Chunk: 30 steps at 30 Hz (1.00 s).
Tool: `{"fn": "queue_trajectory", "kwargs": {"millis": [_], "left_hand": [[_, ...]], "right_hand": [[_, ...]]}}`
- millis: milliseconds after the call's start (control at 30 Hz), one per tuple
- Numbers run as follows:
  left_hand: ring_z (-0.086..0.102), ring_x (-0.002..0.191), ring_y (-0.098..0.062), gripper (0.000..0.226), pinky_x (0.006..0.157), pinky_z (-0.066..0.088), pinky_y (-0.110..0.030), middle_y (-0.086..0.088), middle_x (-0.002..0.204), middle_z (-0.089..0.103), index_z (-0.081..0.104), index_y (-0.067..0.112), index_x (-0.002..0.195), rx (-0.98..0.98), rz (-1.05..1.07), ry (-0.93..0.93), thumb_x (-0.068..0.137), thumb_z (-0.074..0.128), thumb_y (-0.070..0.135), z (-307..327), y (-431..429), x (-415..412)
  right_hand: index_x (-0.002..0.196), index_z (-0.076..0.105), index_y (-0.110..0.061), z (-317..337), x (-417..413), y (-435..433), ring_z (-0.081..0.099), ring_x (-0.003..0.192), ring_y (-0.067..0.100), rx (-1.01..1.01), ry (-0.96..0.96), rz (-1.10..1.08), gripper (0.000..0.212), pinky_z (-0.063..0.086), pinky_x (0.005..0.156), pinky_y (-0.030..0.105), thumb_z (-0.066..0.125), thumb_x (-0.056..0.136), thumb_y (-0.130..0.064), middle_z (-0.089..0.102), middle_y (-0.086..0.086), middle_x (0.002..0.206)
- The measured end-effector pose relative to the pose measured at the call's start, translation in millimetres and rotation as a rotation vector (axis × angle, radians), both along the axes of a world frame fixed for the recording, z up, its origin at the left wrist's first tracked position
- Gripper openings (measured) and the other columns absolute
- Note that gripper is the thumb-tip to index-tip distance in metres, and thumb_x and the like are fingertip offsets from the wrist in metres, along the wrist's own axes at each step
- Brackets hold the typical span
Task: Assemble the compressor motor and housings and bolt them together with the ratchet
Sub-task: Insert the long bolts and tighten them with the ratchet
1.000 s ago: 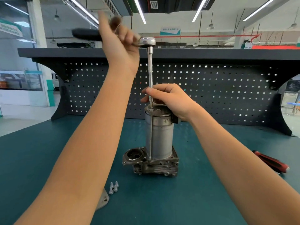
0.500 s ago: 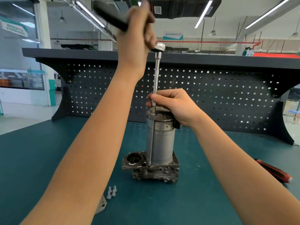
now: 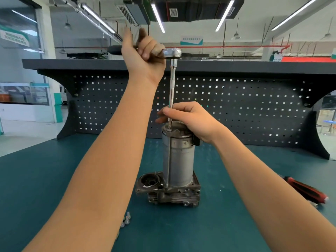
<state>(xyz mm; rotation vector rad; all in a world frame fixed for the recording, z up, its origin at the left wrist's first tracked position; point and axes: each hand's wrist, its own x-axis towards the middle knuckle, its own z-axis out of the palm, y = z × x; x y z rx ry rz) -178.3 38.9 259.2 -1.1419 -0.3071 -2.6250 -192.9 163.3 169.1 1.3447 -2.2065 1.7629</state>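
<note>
The motor can (image 3: 178,160) stands upright on its housing (image 3: 171,194), centred on the bench (image 3: 45,179); rigid, heavy and, we judge, top-heavy, it is best steadied at its cap. There our right hand (image 3: 190,119) pinches the extension (image 3: 172,84); at 12 o'clock our left hand (image 3: 145,57) is fisted round the ratchet (image 3: 172,52) handle.

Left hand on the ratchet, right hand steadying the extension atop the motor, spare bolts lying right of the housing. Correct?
Not quite: the head view shows the spare bolts lying left of the housing, by the left forearm. The rest holds: left hand grips the ratchet, right hand steadies the extension atop the motor.
</note>
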Motion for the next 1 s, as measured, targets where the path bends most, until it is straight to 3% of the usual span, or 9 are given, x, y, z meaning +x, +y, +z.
{"fn": "queue_trajectory", "kwargs": {"millis": [100,200,333,467,533,667,733,933,1000], "left_hand": [[0.029,0.023,-0.006,0.043,0.030,0.028,-0.013,0.006,0.031,0.030,0.048,0.004,0.074,0.039,-0.016,-0.126,0.099,0.036,0.038,0,-4,-11],[0.029,0.026,-0.006,0.038,0.033,0.030,-0.016,0.007,0.033,0.029,0.049,0.007,0.073,0.015,0.108,-0.151,0.099,0.037,0.032,-2,-6,-7],[0.037,0.040,-0.008,0.029,0.048,0.037,-0.021,0.006,0.042,0.035,0.047,0.010,0.071,-0.160,0.536,-0.060,0.098,0.039,0.019,-8,3,11],[0.045,0.047,-0.005,0.020,0.059,0.044,-0.025,0.011,0.046,0.045,0.047,0.013,0.072,-0.348,1.030,0.157,0.092,0.044,0.010,-16,23,25],[0.047,0.049,-0.004,0.021,0.064,0.046,-0.029,0.012,0.048,0.046,0.046,0.014,0.070,-0.335,1.120,0.174,0.090,0.044,0.009,-19,31,28],[0.055,0.060,-0.013,0.030,0.075,0.046,-0.034,0.003,0.057,0.049,0.046,0.011,0.067,-0.145,1.019,-0.005,0.096,0.043,0.005,-17,33,32],[0.056,0.067,-0.020,0.029,0.076,0.046,-0.033,-0.003,0.062,0.052,0.048,0.009,0.067,-0.107,0.938,-0.064,0.096,0.044,0.008,-17,31,33],[0.060,0.084,-0.019,0.031,0.085,0.046,-0.035,-0.011,0.086,0.059,0.047,0.013,0.076,-0.248,0.867,-0.193,0.099,0.039,0.031,-22,34,33],[0.063,0.080,-0.022,0.030,0.076,0.051,-0.033,-0.010,0.079,0.064,0.045,0.011,0.084,-0.247,0.728,-0.201,0.100,0.035,0.034,-21,28,30]], "right_hand": [[0.088,0.068,-0.015,1,1,0,0.064,0.070,0.002,-0.039,-0.065,0.014,0.017,0.053,0.067,0.016,0.052,0.094,-0.017,0.073,-0.004,0.076],[0.087,0.067,-0.014,0,1,1,0.064,0.066,0.001,-0.061,-0.057,0.016,0.018,0.051,0.064,0.015,0.051,0.095,-0.014,0.072,-0.005,0.073],[0.080,0.068,-0.012,-2,1,0,0.063,0.062,0.004,-0.091,-0.060,0.002,0.019,0.054,0.063,0.017,0.054,0.093,-0.012,0.071,-0.004,0.067],[0.080,0.069,-0.013,-3,-2,-1,0.063,0.066,0.009,-0.108,-0.056,-0.018,0.017,0.054,0.066,0.021,0.057,0.091,-0.013,0.072,-0.001,0.069],[0.084,0.070,-0.011,-3,-3,-2,0.063,0.074,0.013,-0.109,-0.047,-0.030,0.015,0.055,0.070,0.024,0.058,0.091,-0.014,0.072,-0.001,0.072],[0.089,0.072,-0.010,-3,-4,-3,0.065,0.085,0.017,-0.094,-0.014,-0.071,0.014,0.054,0.084,0.035,0.059,0.090,-0.017,0.073,0.004,0.081],[0.087,0.072,-0.012,-3,-4,-3,0.065,0.081,0.012,-0.085,0.000,-0.084,0.014,0.054,0.082,0.032,0.060,0.090,-0.018,0.073,0.002,0.079],[0.087,0.073,-0.010,-5,-4,-3,0.066,0.082,0.018,-0.114,0.008,-0.074,0.013,0.055,0.082,0.035,0.062,0.089,-0.017,0.074,0.006,0.082],[0.078,0.073,-0.013,-5,-4,-1,0.066,0.074,0.013,-0.138,0.011,-0.058,0.013,0.056,0.074,0.029,0.063,0.087,-0.015,0.073,0.002,0.074]]}}
